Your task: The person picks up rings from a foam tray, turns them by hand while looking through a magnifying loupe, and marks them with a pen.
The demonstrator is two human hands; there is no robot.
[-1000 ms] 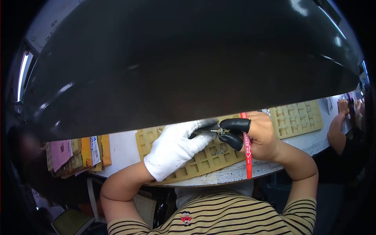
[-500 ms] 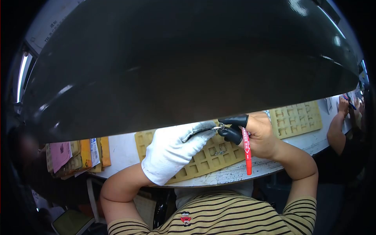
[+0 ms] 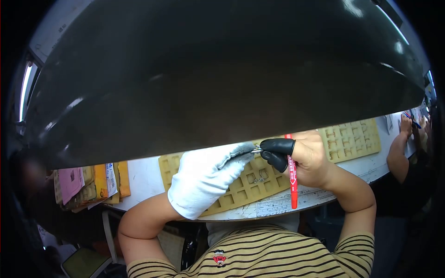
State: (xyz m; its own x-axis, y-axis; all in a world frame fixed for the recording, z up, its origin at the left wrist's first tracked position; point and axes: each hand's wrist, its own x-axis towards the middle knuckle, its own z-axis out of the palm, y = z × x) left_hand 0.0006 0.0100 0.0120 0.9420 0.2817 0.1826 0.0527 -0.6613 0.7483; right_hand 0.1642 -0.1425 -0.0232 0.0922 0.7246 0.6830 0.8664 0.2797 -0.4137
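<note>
My left hand (image 3: 201,178), in a white glove with grey fingertips, pinches a small silvery metal piece (image 3: 257,149). Black finger covers on the thumb and index finger of my right hand (image 3: 301,160) close on the same piece from the right. A red marker (image 3: 293,180) is also held in my right hand, pointing down toward the table edge. Below both hands lies a yellow tray (image 3: 238,198) of square compartments, with small ring-like metal pieces (image 3: 257,176) in two of them. The exact shape of the held piece is too small to tell.
A second compartment tray (image 3: 352,140) holding small pieces lies at the right. Stacked trays, yellow envelopes and a pink paper (image 3: 71,184) are at the left. A ruler (image 3: 278,207) runs along the table edge. A large dark cover fills the upper view. Another person's arm (image 3: 398,150) is far right.
My gloved left hand has shifted slightly left and its fingers have drawn together. The black-covered fingers of my right hand have closed nearer each other, and the marker has tilted and shifted slightly.
</note>
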